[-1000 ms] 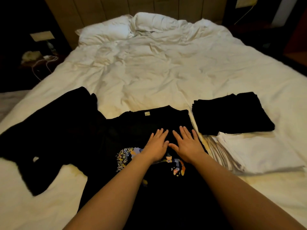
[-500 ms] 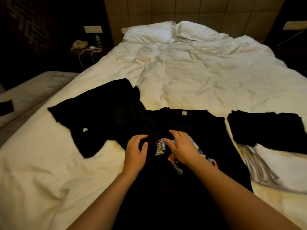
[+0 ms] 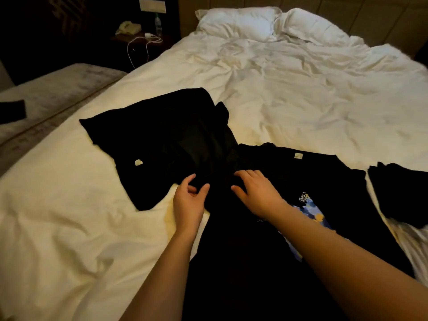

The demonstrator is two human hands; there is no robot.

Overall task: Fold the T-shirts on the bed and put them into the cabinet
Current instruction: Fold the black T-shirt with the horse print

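A black T-shirt with a colourful print [image 3: 324, 181] lies flat on the white bed [image 3: 289, 93] in front of me, collar label away from me. My left hand [image 3: 188, 201] pinches the shirt's left sleeve edge between thumb and fingers. Just to its right, my right hand [image 3: 257, 193] has its fingers curled into the cloth near the shoulder. A second black T-shirt [image 3: 162, 140] lies spread out to the left, partly overlapping the sleeve. A folded black garment [image 3: 403, 191] sits at the right edge.
White folded cloth [image 3: 416, 244] lies under the folded black garment. Two pillows [image 3: 236, 22] are at the headboard. A nightstand with a phone [image 3: 128, 27], a bottle [image 3: 158, 24] and a white cable stands far left. A grey bench [image 3: 58, 84] runs along the bed's left side.
Both hands have moved from the printed chest area left to the shirt's left sleeve, and their flat fingers have curled onto the cloth. The view has turned to the left.
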